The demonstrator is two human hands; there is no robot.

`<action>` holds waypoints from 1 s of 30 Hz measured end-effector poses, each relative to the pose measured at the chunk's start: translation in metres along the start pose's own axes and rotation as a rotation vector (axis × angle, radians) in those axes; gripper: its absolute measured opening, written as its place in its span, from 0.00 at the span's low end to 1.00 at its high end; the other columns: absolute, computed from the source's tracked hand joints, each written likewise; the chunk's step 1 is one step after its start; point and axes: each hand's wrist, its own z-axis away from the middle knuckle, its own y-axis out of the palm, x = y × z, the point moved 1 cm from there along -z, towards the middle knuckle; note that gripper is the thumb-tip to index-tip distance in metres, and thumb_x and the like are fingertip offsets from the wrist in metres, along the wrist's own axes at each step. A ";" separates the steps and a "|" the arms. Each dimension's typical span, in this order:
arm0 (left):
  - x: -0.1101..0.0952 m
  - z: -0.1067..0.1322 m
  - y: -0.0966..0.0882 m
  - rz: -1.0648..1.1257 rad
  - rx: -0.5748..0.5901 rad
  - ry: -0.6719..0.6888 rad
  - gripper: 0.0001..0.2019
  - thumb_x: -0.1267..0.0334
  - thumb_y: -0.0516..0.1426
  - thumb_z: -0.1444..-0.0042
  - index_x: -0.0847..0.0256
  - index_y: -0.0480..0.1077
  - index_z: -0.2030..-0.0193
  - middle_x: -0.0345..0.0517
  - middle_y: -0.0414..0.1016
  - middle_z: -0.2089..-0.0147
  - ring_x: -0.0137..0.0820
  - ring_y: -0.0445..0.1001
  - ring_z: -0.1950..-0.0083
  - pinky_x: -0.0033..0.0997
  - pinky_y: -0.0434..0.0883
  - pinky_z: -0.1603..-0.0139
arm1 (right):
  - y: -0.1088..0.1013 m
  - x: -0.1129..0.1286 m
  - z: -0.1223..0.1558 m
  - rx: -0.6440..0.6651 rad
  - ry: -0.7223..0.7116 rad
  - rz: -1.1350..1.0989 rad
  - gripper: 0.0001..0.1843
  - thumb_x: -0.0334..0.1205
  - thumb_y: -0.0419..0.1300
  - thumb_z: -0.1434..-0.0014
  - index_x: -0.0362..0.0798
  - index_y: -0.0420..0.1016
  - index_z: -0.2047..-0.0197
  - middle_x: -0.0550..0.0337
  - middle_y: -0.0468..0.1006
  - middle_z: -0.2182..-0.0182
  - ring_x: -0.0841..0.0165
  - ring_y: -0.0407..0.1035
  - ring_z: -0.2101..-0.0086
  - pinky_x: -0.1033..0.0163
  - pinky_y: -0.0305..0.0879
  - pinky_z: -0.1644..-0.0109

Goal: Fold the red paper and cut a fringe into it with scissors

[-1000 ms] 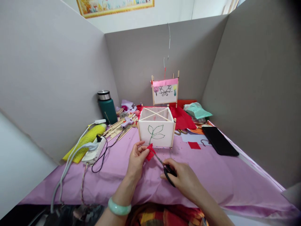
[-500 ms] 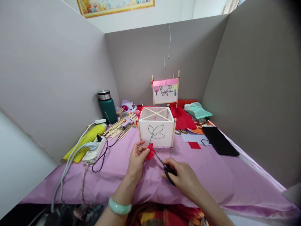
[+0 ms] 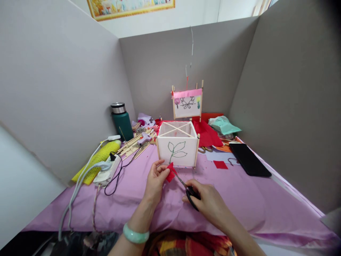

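Observation:
Between thumb and fingers, my left hand pinches a small piece of red paper or cloth just in front of the lantern. My right hand grips black-handled scissors, whose blades point up and left and meet the red piece. Whether the blades are apart is too small to tell. Behind my hands stands a white box-shaped lantern on a wooden stick frame, with crossed sticks on top and a green leafy sprig drawn on its front. A red square lies on the cloth to the right.
A second lantern hangs from a wire at the back. On the left are a green bottle, wooden sticks, a glue gun and a power strip with cables. A black phone or tablet and red cloth lie right.

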 end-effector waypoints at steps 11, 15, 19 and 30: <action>0.000 -0.001 0.000 -0.001 -0.008 0.003 0.22 0.63 0.65 0.54 0.59 0.64 0.53 0.38 0.73 0.67 0.25 0.73 0.70 0.23 0.66 0.68 | 0.001 -0.001 -0.001 0.011 -0.005 0.016 0.09 0.43 0.59 0.47 0.51 0.75 0.62 0.62 0.79 0.74 0.66 0.70 0.73 0.66 0.56 0.69; 0.001 -0.001 -0.001 -0.005 -0.014 0.010 0.23 0.63 0.65 0.54 0.59 0.64 0.52 0.37 0.73 0.67 0.24 0.73 0.70 0.23 0.66 0.69 | 0.000 -0.003 -0.001 0.020 -0.012 -0.011 0.10 0.43 0.59 0.47 0.52 0.75 0.61 0.63 0.78 0.73 0.66 0.71 0.72 0.66 0.56 0.68; 0.002 -0.002 -0.003 0.024 -0.044 0.029 0.22 0.64 0.65 0.54 0.59 0.64 0.52 0.37 0.72 0.66 0.23 0.73 0.69 0.23 0.67 0.66 | -0.004 -0.001 0.002 0.051 -0.017 -0.057 0.09 0.45 0.60 0.48 0.53 0.73 0.62 0.65 0.78 0.73 0.66 0.70 0.71 0.67 0.56 0.68; -0.001 -0.004 -0.002 0.068 -0.091 0.064 0.21 0.64 0.65 0.55 0.59 0.65 0.54 0.37 0.73 0.66 0.24 0.74 0.67 0.25 0.68 0.62 | -0.008 0.004 0.009 0.090 -0.036 -0.087 0.07 0.45 0.58 0.46 0.53 0.72 0.64 0.67 0.75 0.75 0.69 0.68 0.74 0.67 0.54 0.70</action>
